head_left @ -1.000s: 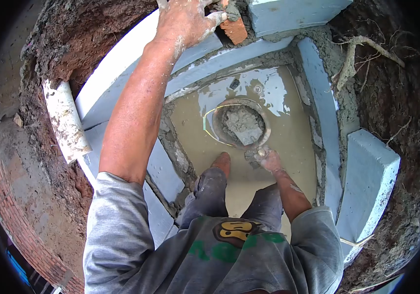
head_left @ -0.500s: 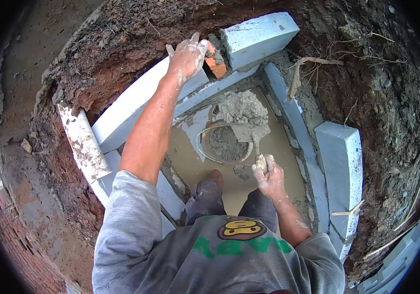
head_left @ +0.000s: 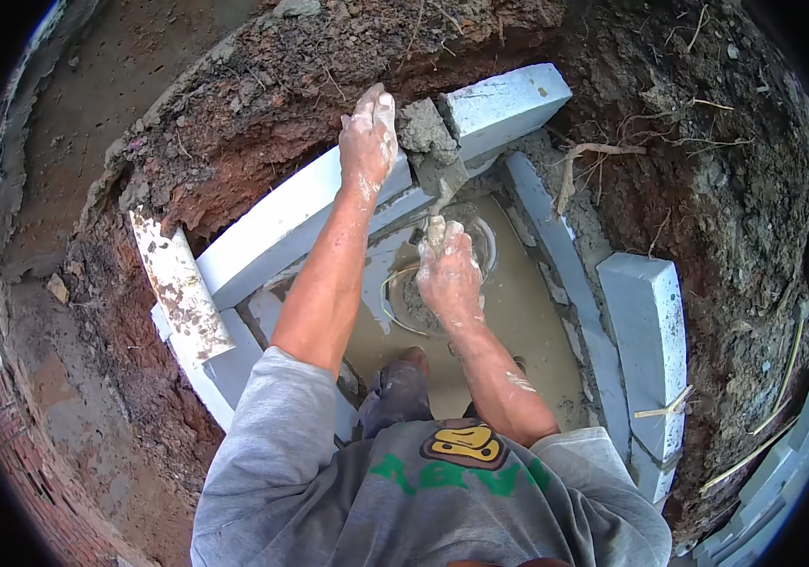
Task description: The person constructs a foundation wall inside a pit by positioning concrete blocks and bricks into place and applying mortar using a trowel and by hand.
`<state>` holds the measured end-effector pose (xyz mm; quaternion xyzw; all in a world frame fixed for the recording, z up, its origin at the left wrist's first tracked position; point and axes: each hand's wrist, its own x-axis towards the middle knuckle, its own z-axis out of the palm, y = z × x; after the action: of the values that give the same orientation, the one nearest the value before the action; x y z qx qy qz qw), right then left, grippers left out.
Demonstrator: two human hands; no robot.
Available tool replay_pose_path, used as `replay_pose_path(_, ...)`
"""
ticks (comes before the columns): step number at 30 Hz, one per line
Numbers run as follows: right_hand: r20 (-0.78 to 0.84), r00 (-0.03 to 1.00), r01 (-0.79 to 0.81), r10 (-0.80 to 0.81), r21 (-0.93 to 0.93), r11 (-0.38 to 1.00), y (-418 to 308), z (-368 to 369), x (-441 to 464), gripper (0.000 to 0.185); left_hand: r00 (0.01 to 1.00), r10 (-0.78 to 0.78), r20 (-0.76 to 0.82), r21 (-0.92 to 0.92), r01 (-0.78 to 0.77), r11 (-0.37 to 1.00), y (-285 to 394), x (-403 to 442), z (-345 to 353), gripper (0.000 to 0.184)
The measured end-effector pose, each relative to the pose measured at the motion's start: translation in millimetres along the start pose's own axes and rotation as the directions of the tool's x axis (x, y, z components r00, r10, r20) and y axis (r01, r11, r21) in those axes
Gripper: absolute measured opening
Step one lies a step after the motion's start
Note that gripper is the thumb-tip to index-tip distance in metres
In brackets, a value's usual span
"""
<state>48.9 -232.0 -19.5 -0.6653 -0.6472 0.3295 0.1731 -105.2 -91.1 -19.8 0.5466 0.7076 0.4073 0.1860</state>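
Observation:
My right hand (head_left: 449, 274) is wrapped round the handle of a trowel (head_left: 442, 180), reaching up over the muddy water. The blade is tilted against the gap between two pale blocks, with a lump of grey mortar (head_left: 426, 130) just above it. My left hand (head_left: 369, 142) is at the right end of the long pale block (head_left: 281, 217), fingers drawn together; anything under them is hidden. To the right of the mortar stands a shorter pale block (head_left: 508, 99). Below my right hand, a round bucket (head_left: 395, 293) sits in the water, partly covered by my hand and forearm.
Muddy water (head_left: 527, 331) fills the pit floor around my legs. A mud-spattered white pipe (head_left: 178, 283) lies at the left. Another pale block (head_left: 645, 331) stands on the right wall. A root (head_left: 574, 170) sticks out from the earth bank, and stacked blocks (head_left: 782, 472) show lower right.
My right hand has moved up and left, carrying the trowel from above the bucket to the gap between the blocks. Mortar now covers the orange brick there. My left hand's fingers have drawn together.

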Motion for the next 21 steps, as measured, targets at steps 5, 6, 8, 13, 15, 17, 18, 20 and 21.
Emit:
replay_pose_path(5, 0.003, 0.999, 0.04, -0.04, -0.143, 0.989, 0, -2, 9, 0.043, 0.926, -0.37, 0.074, -0.699, 0.313, 0.643, 16, -117, 21, 0.036)
replay_pose_path(6, 0.002, 0.998, 0.058, -0.058, -0.172, 0.983, -1, -3, 12, 0.043, 0.794, -0.538, 0.285, -0.719, 0.548, 0.427, 3, -131, 33, 0.044)
replay_pose_path(8, -0.011, 0.998, 0.066, -0.069, -0.166, 0.984, -7, -9, 13, 0.041, 0.66, -0.577, 0.481, -0.793, 0.608, 0.035, -50, -140, 82, 0.048)
replay_pose_path(13, -0.085, 0.99, 0.095, -0.113, -0.185, 0.978, -17, -12, 16, 0.039, 0.624, -0.622, 0.473, -0.871, 0.436, -0.225, -68, -102, 123, 0.036)
replay_pose_path(15, -0.105, 0.989, 0.083, -0.103, -0.181, 0.98, -23, -12, 18, 0.038, 0.618, -0.606, 0.501, -0.864, 0.397, -0.309, -77, -96, 125, 0.035)
replay_pose_path(17, -0.104, 0.993, 0.045, -0.061, -0.148, 0.988, -33, -17, 23, 0.037, 0.621, -0.58, 0.527, -0.848, 0.348, -0.399, -85, -97, 128, 0.028)
replay_pose_path(18, -0.099, 0.991, 0.078, -0.095, -0.161, 0.984, -31, -17, 25, 0.037, 0.626, -0.563, 0.539, -0.837, 0.32, -0.445, -87, -95, 131, 0.024)
replay_pose_path(20, -0.076, 0.985, 0.14, -0.157, -0.194, 0.971, -22, -13, 22, 0.037, 0.604, -0.601, 0.524, -0.849, 0.31, -0.428, -60, -92, 115, 0.029)
replay_pose_path(21, -0.095, 0.981, 0.148, -0.167, -0.184, 0.972, -19, -14, 18, 0.039, 0.587, -0.633, 0.505, -0.861, 0.295, -0.414, -42, -88, 105, 0.03)
